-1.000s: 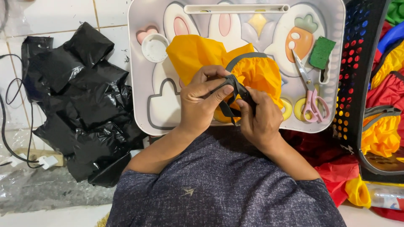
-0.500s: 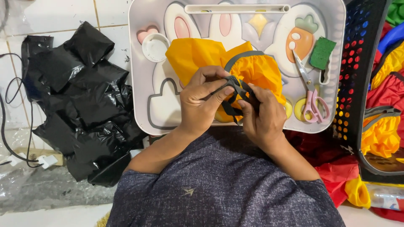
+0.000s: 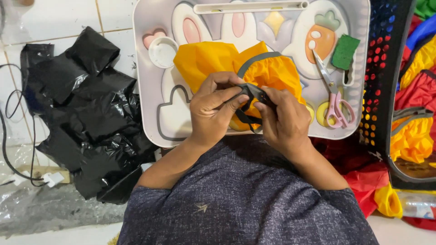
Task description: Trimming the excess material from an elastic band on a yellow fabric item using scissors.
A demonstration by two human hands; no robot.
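Your left hand (image 3: 213,106) and right hand (image 3: 284,120) meet over the near edge of the white tray (image 3: 150,59), both pinched shut on the dark strap (image 3: 251,93) of the yellow fabric piece (image 3: 272,72). The fabric lies on the tray, its strap end raised between your fingertips; how the strap is folded there is hard to make out. Pink-handled scissors (image 3: 334,97) lie just right of your hands. Black plastic bags (image 3: 86,113) sit left of the tray.
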